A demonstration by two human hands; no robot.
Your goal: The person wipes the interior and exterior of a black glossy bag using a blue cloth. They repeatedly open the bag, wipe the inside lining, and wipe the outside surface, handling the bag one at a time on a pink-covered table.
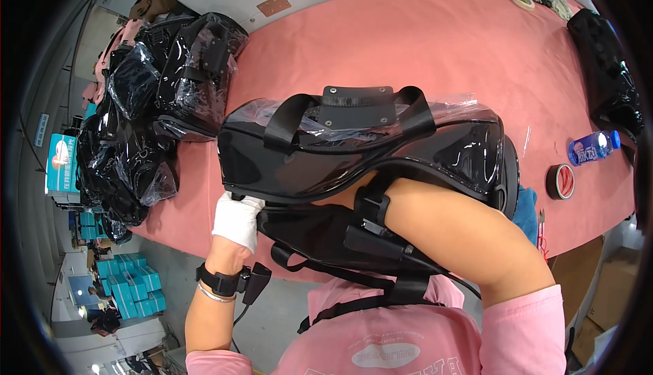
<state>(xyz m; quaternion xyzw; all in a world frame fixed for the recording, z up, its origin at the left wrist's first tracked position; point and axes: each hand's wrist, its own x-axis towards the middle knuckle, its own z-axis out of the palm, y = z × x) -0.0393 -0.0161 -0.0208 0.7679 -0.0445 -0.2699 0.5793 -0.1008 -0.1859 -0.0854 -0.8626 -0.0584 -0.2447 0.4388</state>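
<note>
A glossy black bag (299,171) lies in front of me, with black strap handles joined by a dark handle wrap (357,106) and clear plastic film (449,106) over its top. My left hand (238,220), in a white glove, grips the bag's near left corner, its fingertips partly hidden by the edge. My right forearm (456,229) reaches into the opening of the bag's near side. The bag hides my right hand, so its fingers cannot be made out. A black front flap or panel (313,232) hangs down toward me below the opening.
Several wrapped black bags (197,69) are heaped at the left of the pink-covered table (408,42). At the right are a blue-labelled bottle (590,148), a tape roll (560,181), a blue cloth (526,213), red-handled scissors (542,235) and a black bag (602,69).
</note>
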